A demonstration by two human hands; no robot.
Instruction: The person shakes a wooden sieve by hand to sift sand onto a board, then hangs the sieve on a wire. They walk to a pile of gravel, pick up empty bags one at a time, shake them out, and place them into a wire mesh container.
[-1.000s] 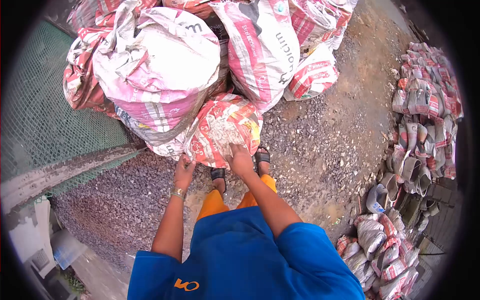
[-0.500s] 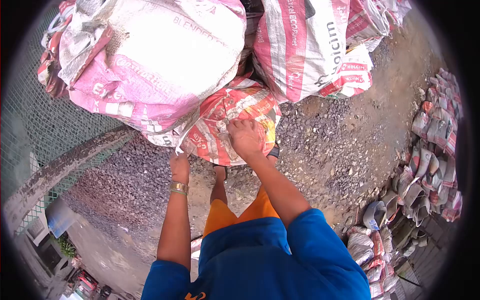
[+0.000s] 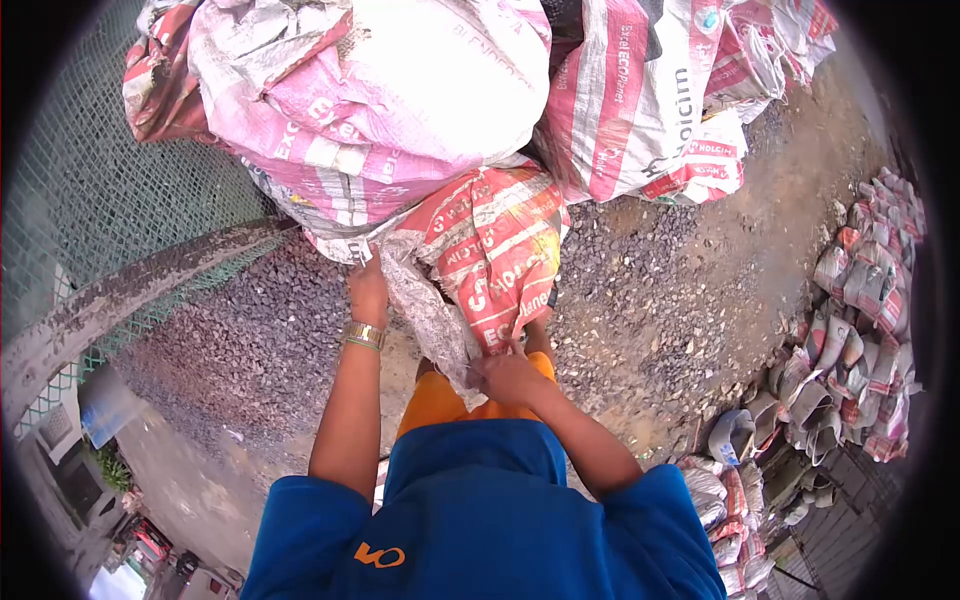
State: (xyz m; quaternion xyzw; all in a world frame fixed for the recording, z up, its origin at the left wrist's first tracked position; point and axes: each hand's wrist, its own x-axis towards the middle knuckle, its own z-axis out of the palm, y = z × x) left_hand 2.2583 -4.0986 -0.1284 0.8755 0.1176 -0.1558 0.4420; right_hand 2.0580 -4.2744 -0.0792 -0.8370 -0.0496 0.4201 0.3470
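A red and white woven sack (image 3: 505,250) with printed lettering stretches toward my body, its greyish side creased. My right hand (image 3: 512,378) is closed on the near end of this sack, in front of my orange shorts. My left hand (image 3: 368,292), with a metal watch at the wrist, is closed at the pale lower corner of a big pink and white sack (image 3: 400,110). The fingertips there are partly hidden. That bulging sack lies above the red one and touches it.
Another full pink-striped sack (image 3: 620,110) stands at the upper right. A green mesh fence (image 3: 130,200) and a curved weathered beam (image 3: 150,275) run along the left. Gravel (image 3: 640,270) covers the ground. Several stacked sacks (image 3: 860,310) line the right side.
My right hand has moved from the top of the red sack down toward my body, drawing its end out. My left hand stays at the pink sack's corner, slightly higher.
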